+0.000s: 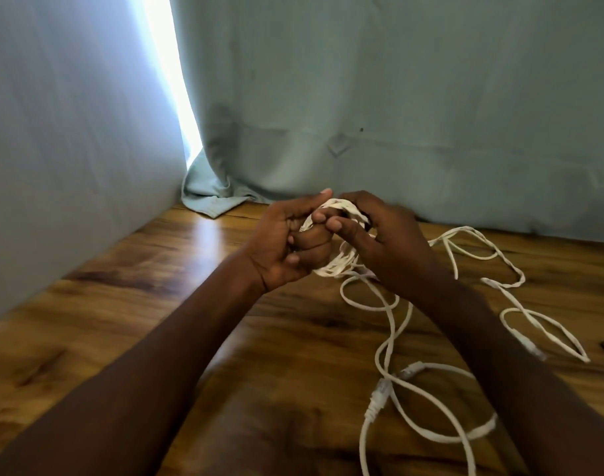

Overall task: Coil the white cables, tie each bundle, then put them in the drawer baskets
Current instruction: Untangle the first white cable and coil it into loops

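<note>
— At frame centre, what's the left hand point(287, 242) doing?
— Its grip is curled round a small white coil point(335, 235) (several turns, held above the wooden desk point(122, 321)).
— And the right hand point(379, 242)?
— Its fingers grasp the same coil from the other side. Lower right, loose white cables point(431, 389) sprawl on the desk.

Both hands, left point(287, 242) and right point(386, 242), grip a white cable coil point(338, 262) above the wooden floor point(156, 304)
</note>
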